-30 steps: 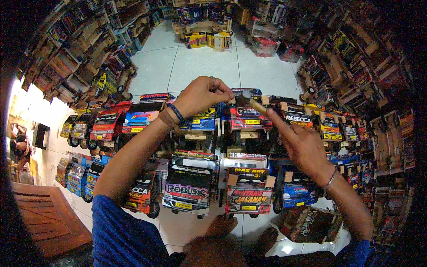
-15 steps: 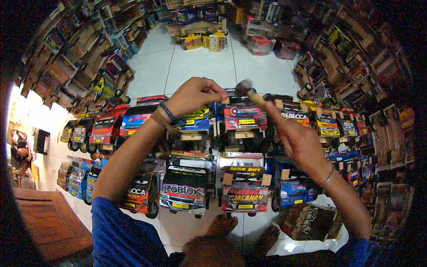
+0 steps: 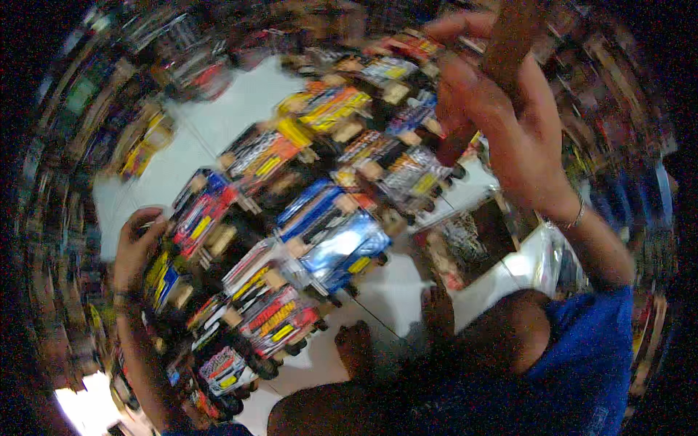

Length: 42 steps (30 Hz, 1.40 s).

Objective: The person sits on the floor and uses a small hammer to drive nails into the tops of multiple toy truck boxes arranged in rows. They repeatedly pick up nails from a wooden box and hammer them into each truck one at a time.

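Motion smears the whole picture. My left hand (image 3: 138, 243) is at the left, its fingers bent toward the thumb beside a red and blue toy truck (image 3: 203, 211). Blur hides whether anything sits between them. My right hand (image 3: 516, 131) is raised at the upper right, closed around a brown, stick-like shape (image 3: 515, 40) that I cannot make out. It is above the right end of the rows of toy trucks. In the front row are a shiny blue truck (image 3: 345, 251) and a red and black truck (image 3: 280, 316).
A brown open box (image 3: 472, 240) stands on the white tiled floor (image 3: 218, 109) near my knee. A yellow package (image 3: 145, 145) lies beyond the rows at the left. Blurred stacks of more toys line both sides. My bare feet are just in front of the trucks.
The view has swung right and tilted, so the truck rows now run diagonally. My hands have moved apart; the right one, which held a hammer-like tool with a pale handle, is now raised.
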Tool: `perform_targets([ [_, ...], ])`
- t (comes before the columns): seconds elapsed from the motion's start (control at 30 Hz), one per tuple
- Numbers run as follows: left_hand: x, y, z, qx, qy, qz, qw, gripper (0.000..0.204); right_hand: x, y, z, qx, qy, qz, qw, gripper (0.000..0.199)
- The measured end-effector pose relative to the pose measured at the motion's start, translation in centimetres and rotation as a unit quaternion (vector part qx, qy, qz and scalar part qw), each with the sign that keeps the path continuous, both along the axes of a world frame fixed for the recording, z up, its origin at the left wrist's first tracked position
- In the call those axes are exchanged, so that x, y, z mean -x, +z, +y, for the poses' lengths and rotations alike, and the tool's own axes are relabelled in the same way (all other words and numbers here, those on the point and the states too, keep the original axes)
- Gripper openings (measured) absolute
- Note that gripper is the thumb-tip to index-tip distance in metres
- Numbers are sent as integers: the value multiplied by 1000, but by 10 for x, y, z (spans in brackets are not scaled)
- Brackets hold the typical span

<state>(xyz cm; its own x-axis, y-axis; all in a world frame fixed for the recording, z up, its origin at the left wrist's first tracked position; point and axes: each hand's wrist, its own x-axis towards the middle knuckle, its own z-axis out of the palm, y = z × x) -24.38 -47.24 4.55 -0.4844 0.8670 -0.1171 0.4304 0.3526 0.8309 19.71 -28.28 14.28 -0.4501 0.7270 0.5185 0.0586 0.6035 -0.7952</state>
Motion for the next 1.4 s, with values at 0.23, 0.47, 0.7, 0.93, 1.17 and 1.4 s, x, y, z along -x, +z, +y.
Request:
perform_targets([
  [0.23, -150, 49, 83, -149, -64, 230, 960, 23, -133, -22, 8, 66, -71, -196, 976, 37],
  [0.47, -371, 19, 140, -86, -558, 129, 815, 20, -266, -114, 10, 57, -161, -381, 909, 38],
  [0.7, -472, -114, 165, 58, -679, 268, 681, 16, -312, -209, 6, 110, -200, -359, 905, 40],
  [0.93, -536, -211, 170, 14, -567, 399, 720, 45, -316, -223, -1, 235, -191, -273, 913, 44],
  [1.17, -555, -220, 149, 76, -581, 365, 724, 55, -314, -224, 1, 261, -194, -239, 915, 34],
  [1.4, -530, -184, 155, 92, -493, 167, 849, 54, -309, -228, -1, 293, -203, -187, 915, 28],
])
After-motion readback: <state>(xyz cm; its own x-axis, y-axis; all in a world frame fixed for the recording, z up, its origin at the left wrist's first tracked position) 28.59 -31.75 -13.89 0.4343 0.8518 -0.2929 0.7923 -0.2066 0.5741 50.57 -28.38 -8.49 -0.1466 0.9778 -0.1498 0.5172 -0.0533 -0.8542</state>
